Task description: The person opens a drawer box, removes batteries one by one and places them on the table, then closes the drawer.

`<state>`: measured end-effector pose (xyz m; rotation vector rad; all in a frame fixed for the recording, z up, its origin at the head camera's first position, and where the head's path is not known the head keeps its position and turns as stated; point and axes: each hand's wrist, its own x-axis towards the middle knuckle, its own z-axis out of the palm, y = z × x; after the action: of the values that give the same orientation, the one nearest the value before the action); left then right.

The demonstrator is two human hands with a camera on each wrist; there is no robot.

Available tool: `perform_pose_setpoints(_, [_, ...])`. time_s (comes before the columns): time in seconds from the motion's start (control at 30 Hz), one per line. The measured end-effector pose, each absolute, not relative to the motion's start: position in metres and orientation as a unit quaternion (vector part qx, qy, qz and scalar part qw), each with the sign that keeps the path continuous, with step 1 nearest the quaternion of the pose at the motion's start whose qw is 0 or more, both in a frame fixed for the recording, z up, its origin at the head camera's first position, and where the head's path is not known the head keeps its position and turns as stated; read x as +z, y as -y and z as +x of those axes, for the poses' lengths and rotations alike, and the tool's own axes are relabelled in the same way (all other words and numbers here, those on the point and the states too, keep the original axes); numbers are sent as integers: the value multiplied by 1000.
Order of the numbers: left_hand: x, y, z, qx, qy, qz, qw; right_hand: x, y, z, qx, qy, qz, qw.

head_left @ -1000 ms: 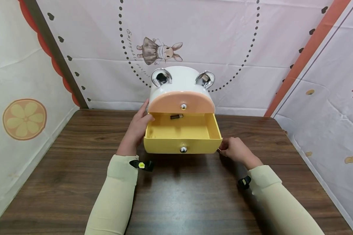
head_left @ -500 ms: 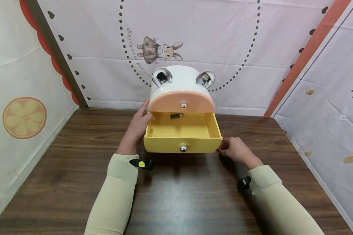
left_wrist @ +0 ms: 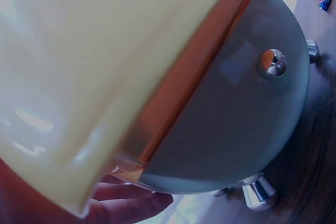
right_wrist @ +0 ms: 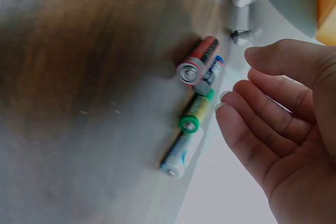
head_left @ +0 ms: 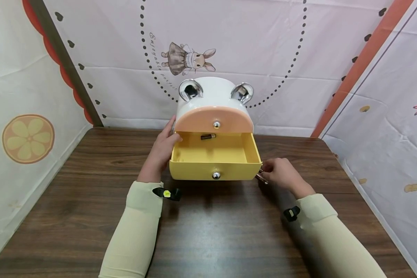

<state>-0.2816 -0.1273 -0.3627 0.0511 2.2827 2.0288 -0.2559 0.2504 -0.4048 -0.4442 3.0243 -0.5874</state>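
1. Head: the left hand [head_left: 161,152] lies along the white cabinet [head_left: 215,92], whose pulled-out yellow drawer [head_left: 194,171] contains one battery [head_left: 208,136].
2. Left wrist: straight fingers [left_wrist: 131,204] lie by the cabinet's edge, apparently steadying it.
3. Right wrist: the right hand [right_wrist: 283,111], loosely bent, empty, is near four batteries [right_wrist: 195,110] on the table [right_wrist: 94,129]; seemingly a pick-up step, next calling for a pinch.

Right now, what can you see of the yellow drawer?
The yellow drawer looks like glossy plastic, open-topped, its wide front bearing a round silvery knob at the middle. It is pulled out beneath the closed peach drawer of the white cabinet. A dark battery lies inside, toward the back. The left hand is at the drawer's left side, thumb apparently touching it.
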Motion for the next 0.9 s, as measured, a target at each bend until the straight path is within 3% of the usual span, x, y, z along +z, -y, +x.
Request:
perform_pose_setpoints(0.6, [-363, 128, -282, 664, -746, 21, 41, -375, -243, -248, -182, -970, -158, -29])
perform_pose_setpoints(0.9, [-362, 128, -281, 664, -747, 18, 43, -365, -236, -240, -146, -964, -192, -117])
